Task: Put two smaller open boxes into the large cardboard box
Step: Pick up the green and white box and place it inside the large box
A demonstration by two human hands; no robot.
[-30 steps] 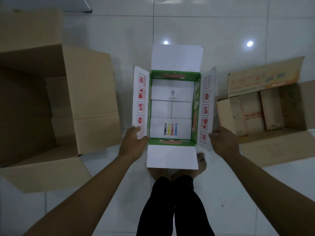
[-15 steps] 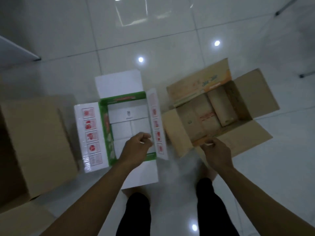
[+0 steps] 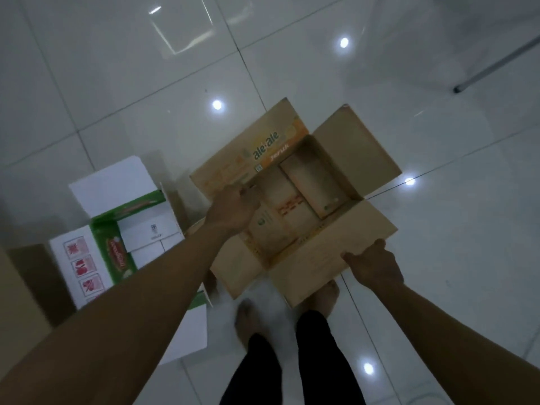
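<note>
With both hands gripping it, brown open box [image 3: 295, 217] held above white tiled floor [image 3: 117, 83], left hand [image 3: 232, 210] clamped on far-left flap, right hand [image 3: 375, 266] on near flap, white-green open box [image 3: 128, 226] just left on floor, large cardboard box [image 3: 17, 290] at left edge

The floor [image 3: 292, 54] is made of big, shiny white tiles with thin dark lines between them. Small round spots of light [image 3: 344, 42] shine on it. A thin metal leg [image 3: 493, 64] stands at the far right. The room looks dim.
</note>
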